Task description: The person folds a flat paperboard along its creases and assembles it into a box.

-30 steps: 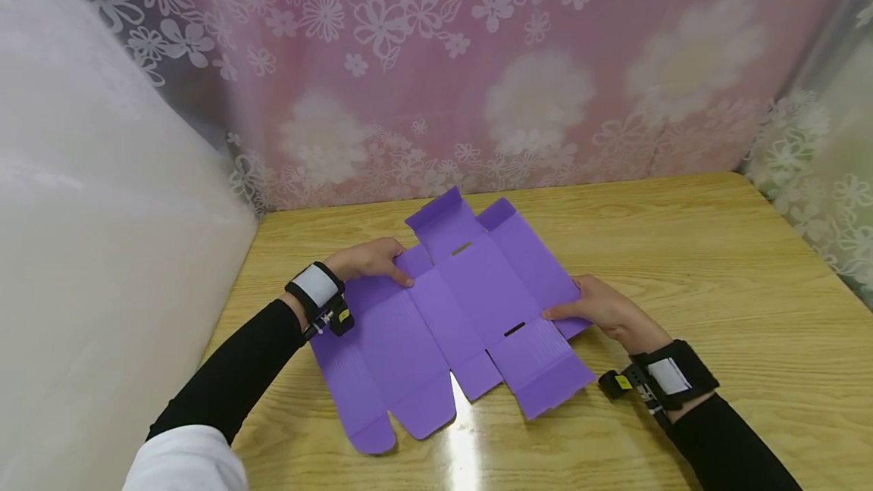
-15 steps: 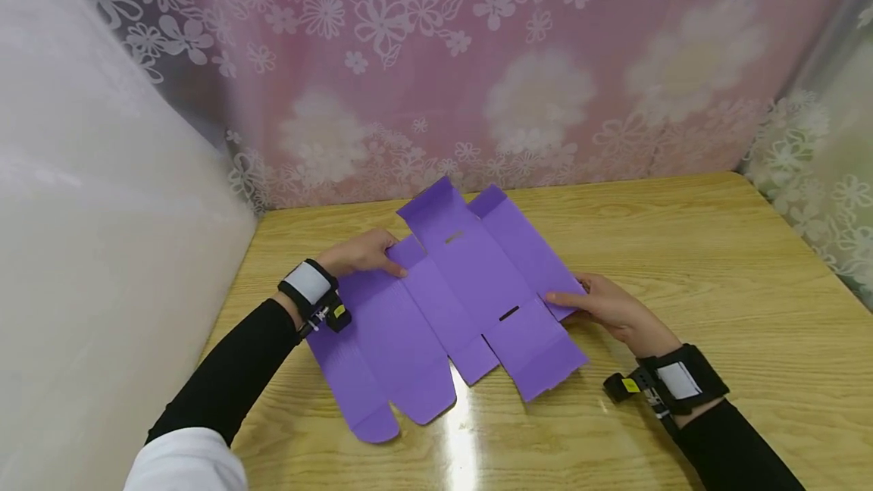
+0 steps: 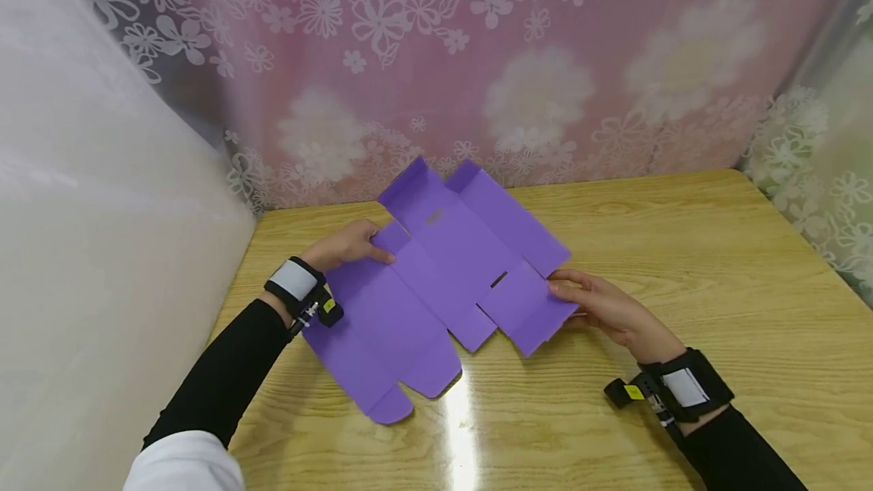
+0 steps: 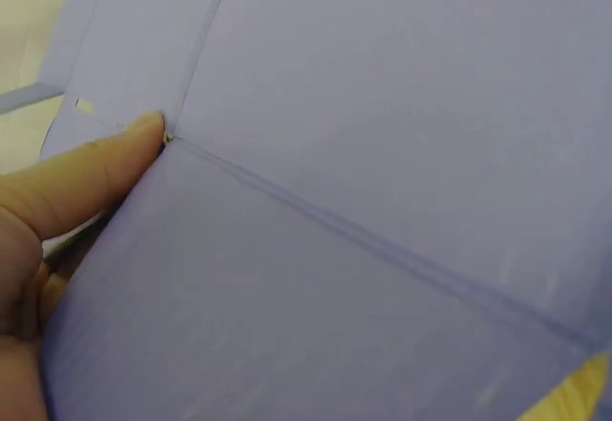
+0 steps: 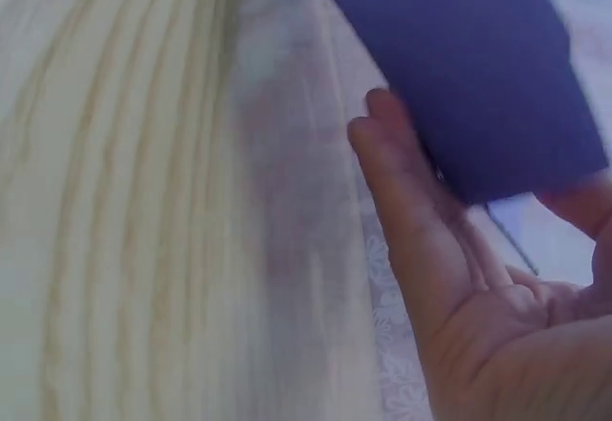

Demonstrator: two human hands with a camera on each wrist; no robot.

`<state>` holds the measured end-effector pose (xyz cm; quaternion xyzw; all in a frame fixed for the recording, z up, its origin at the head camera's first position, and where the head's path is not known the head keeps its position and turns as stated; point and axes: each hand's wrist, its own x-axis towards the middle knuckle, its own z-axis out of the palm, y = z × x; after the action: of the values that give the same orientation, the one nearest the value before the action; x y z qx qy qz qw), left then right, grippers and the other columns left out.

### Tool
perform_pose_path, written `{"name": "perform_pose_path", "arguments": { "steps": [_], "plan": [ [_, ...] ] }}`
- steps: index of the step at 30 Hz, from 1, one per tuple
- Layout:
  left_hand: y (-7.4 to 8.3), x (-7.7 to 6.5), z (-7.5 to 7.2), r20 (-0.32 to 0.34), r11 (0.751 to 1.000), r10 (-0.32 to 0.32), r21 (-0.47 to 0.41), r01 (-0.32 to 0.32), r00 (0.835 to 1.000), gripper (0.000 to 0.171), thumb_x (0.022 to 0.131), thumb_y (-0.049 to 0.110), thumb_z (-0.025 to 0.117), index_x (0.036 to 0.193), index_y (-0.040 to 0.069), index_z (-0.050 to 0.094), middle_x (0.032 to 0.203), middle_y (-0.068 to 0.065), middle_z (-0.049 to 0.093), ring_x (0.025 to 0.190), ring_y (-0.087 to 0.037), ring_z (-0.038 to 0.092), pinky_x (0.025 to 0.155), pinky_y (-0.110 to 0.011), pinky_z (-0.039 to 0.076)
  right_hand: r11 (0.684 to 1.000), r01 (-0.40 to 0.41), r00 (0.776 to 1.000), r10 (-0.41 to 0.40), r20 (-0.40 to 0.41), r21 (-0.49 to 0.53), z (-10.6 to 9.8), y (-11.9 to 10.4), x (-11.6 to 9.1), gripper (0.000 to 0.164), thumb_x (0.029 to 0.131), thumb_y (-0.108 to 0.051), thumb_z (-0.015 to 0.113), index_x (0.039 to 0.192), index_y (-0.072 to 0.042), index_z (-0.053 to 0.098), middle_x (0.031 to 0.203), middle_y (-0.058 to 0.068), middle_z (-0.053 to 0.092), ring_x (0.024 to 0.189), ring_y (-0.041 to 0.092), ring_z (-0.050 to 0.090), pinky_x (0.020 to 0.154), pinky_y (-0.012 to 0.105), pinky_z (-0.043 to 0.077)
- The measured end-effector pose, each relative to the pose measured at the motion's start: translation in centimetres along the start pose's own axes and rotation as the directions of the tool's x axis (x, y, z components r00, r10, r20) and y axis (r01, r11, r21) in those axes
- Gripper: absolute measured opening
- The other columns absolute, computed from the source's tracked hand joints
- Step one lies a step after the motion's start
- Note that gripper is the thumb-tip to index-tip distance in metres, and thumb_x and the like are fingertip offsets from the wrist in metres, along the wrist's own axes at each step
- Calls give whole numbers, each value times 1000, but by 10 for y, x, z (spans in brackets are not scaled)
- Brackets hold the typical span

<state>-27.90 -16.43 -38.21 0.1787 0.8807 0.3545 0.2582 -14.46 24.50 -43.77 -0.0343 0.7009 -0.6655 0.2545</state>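
Observation:
A purple unfolded cardboard box (image 3: 464,248) is held tilted over the table, its creased panels, flaps and two slots showing. My left hand (image 3: 348,243) pinches its upper left edge, thumb on the face and the other fingers behind it. The left wrist view shows that thumb (image 4: 96,167) lying where creases meet. At the lower right flap is my right hand (image 3: 607,309), thumb on the near face at the edge. In the right wrist view, the flap (image 5: 478,77) stands between the thumb and fairly straight fingers (image 5: 402,201).
A wooden table (image 3: 682,248) lies beneath, with a bright glare streak at the front. Behind it hangs a pink flowered curtain (image 3: 436,97). A whitish sheet (image 3: 123,248) borders the left side, and another flowered curtain (image 3: 832,142) the right.
The box has moved up and left, its lower edge rising from the table. My left hand has shifted up and left. My right hand's hold has passed from the side panel to the lower flap.

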Motion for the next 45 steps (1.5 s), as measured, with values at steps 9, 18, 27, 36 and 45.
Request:
{"name": "perform_pose_path", "arguments": {
  "steps": [9, 18, 27, 36, 45],
  "plan": [
    [0, -2, 0, -52, 996, -50, -79, 46, 997, 23, 91, 12, 74, 106, -5, 70, 87, -5, 71, 76, -12, 64, 77, -28, 53, 982, 79, 997, -76, -25, 171, 2, -4, -3, 66, 109, -28, 44, 159, 1, 13, 120, -6, 59, 103, 9, 66, 87, 29, 56],
    [1, -5, 2, -77, 987, -114, -126, 103, 991, 38, 92, 15, 74, 125, -2, 67, 105, -12, 72, 90, -19, 68, 89, -37, 54, 976, 133, 990, -122, -74, 170, 6, 1, 5, 68, 106, -14, 47, 155, 10, 7, 126, -3, 53, 108, 3, 60, 91, 24, 52],
    [3, -6, 4, -85, 970, -176, -187, 158, 981, 40, 92, 17, 74, 127, -1, 66, 103, -12, 73, 89, -22, 69, 90, -41, 54, 954, 160, 963, -95, -251, 253, 16, -2, 10, 52, 105, -14, 46, 148, 8, 25, 114, -10, 56, 102, 2, 57, 87, 21, 48],
    [4, -10, 16, -142, 960, -205, -224, 170, 968, 41, 90, 16, 76, 123, -5, 66, 109, -19, 72, 92, -28, 71, 90, -45, 56, 935, 214, 945, -126, -301, 282, 21, -5, 12, 50, 106, -20, 49, 147, 1, 29, 113, -12, 56, 102, 2, 57, 87, 20, 48],
    [4, -8, 26, -143, 936, -205, -318, 151, 968, 35, 90, 14, 75, 117, -7, 68, 109, -18, 72, 93, -28, 71, 93, -47, 55, 891, 287, 938, -185, -294, 352, 25, -6, 16, 53, 107, -17, 48, 151, -1, 23, 124, -8, 54, 111, 3, 61, 100, 28, 51]
  ]
}}
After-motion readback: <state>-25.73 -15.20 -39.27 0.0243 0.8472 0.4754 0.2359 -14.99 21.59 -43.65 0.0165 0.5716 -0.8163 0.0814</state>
